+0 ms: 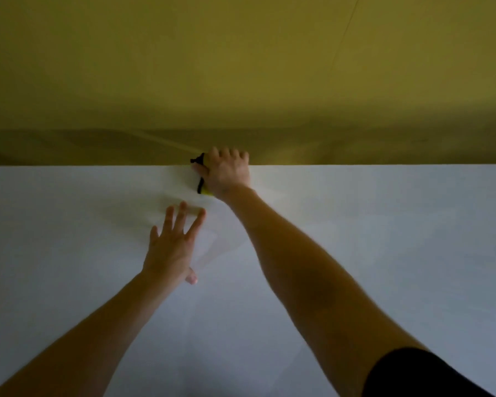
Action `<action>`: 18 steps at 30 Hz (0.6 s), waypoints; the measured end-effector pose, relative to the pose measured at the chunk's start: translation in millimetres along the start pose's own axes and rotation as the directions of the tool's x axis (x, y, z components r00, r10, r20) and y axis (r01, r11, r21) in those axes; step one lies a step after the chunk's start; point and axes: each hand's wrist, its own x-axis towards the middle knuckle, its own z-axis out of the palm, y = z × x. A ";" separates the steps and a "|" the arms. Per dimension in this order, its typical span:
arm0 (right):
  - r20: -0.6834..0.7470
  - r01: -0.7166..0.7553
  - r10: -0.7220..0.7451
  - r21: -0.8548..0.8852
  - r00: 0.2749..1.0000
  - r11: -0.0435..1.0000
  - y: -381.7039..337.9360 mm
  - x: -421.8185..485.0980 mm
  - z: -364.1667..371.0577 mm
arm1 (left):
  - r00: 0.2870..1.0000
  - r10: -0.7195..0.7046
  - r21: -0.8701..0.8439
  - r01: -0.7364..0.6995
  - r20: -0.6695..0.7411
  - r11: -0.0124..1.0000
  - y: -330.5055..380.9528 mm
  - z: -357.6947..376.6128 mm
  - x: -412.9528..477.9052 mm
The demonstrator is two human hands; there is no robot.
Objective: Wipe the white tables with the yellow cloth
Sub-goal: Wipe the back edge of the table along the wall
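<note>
Mustard-yellow surface point(241, 67) fills the whole far half of the view, plain and dim, with one thin seam line running up it at the right. Below it the smooth white table top point(384, 224) stretches wide, its far edge a straight line from one side of the view to the other.

At the middle of that far edge sits the right hand point(226, 173), arm stretched long across the table. Its fingers point(229, 154) are bunched close together and bent over the edge. Under the palm lies the yellow cloth with a black trim point(206, 191). Only a sliver of it shows at the thumb side, so the hand seems to grip it, though most of the cloth is hidden.

Nearer, and a little to the left, the left hand point(169, 250) rests palm down on the white top. Its fingers point(181, 222) are straight and fanned apart, the thumb tucked low beside the wrist. It lies well apart from the cloth.

White surface lies open on both sides of the arms. A black sleeve point(413, 373) shows at the lower right.
</note>
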 end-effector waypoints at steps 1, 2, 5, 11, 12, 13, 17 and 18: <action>-0.004 0.032 -0.032 -0.011 0.999 0.999 -6.8 2.7 1.6 | 1.000 -0.011 0.012 0.011 0.007 1.000 0.9 -1.6 0.2; -0.014 0.063 -0.063 -0.007 0.998 0.998 -2.9 2.9 2.6 | 1.000 -0.014 0.021 0.014 0.022 1.000 1.7 -3.5 0.1; -0.071 0.094 -0.090 0.062 0.993 0.994 59.5 -15.3 -5.7 | 0.998 -0.032 0.057 0.028 0.059 0.998 9.9 -11.4 -3.0; -0.200 -0.138 0.139 0.018 0.970 0.990 328.0 -89.3 -69.7 | 0.996 -0.083 0.136 0.080 0.016 0.987 91.4 -49.9 -3.2; -0.210 -0.181 0.179 0.009 0.961 0.983 371.8 -102.2 -82.9 | 0.999 -0.042 0.092 0.039 0.031 0.995 111.7 -57.7 -1.1; -0.230 -0.214 0.208 -0.001 0.951 0.977 407.2 -113.3 -93.5 | 0.999 0.004 0.046 -0.006 0.033 0.999 132.0 -63.1 1.5; -0.341 -0.384 0.358 -0.009 0.869 0.923 448.0 -123.1 -90.0 | 0.993 0.120 -0.055 -0.120 0.005 0.991 200.7 -66.5 10.2; -0.362 -0.412 0.385 0.002 0.849 0.911 433.9 -117.3 -84.9 | 0.993 0.119 -0.067 -0.118 0.004 0.991 210.6 -63.5 11.6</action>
